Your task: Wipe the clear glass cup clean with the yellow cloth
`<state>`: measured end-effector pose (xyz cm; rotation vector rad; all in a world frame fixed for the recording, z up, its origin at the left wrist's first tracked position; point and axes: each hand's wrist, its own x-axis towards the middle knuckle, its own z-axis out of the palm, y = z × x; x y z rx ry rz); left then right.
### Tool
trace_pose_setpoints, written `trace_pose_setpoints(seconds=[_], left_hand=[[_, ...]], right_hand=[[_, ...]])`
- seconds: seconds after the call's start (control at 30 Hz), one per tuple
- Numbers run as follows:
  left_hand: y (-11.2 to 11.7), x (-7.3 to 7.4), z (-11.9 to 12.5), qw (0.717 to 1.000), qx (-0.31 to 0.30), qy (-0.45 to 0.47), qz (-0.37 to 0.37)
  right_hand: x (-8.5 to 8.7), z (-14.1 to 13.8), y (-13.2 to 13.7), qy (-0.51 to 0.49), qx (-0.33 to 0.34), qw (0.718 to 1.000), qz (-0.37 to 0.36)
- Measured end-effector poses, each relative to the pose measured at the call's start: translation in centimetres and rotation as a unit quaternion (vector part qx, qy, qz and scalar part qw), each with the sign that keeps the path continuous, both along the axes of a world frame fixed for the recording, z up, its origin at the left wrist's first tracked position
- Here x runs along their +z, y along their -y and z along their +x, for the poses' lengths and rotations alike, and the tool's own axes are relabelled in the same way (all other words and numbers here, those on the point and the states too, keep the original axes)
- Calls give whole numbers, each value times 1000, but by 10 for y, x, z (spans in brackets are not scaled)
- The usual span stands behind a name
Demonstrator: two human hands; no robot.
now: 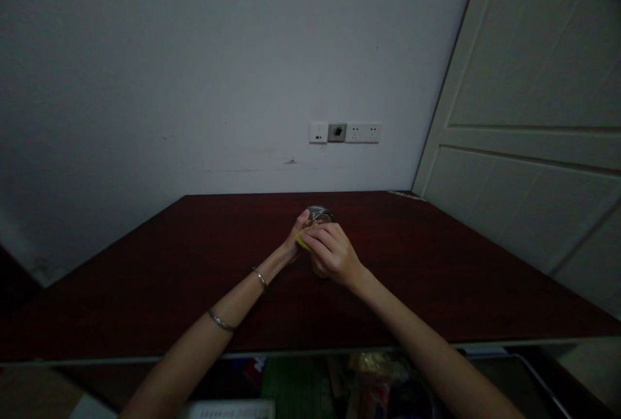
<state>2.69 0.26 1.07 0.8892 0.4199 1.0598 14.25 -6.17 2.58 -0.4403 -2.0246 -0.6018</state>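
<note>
Over the middle of the dark red table (213,244), my left hand (295,233) is wrapped round the left side of a clear, shiny vessel that looks like a glass cup (320,213). My right hand (334,252) is closed on a yellow cloth (303,240), pressed against the near side of the cup. Both hands hide much of the cup and most of the cloth. Two bracelets (222,322) sit on my left forearm.
Wall sockets and a switch (337,132) are set in the pale wall behind the table. A white panelled door (528,147) stands at the right. Below the table's front edge, an open drawer or shelf holds a green item (295,386) and a white box (228,409).
</note>
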Motion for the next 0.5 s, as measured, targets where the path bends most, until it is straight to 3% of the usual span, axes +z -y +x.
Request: trace_pose_setpoints(seconds=[0.5], left_hand=[[-5, -5, -3, 996, 39, 5, 75]], right_hand=[[9, 5, -1, -11, -9, 1000, -16]])
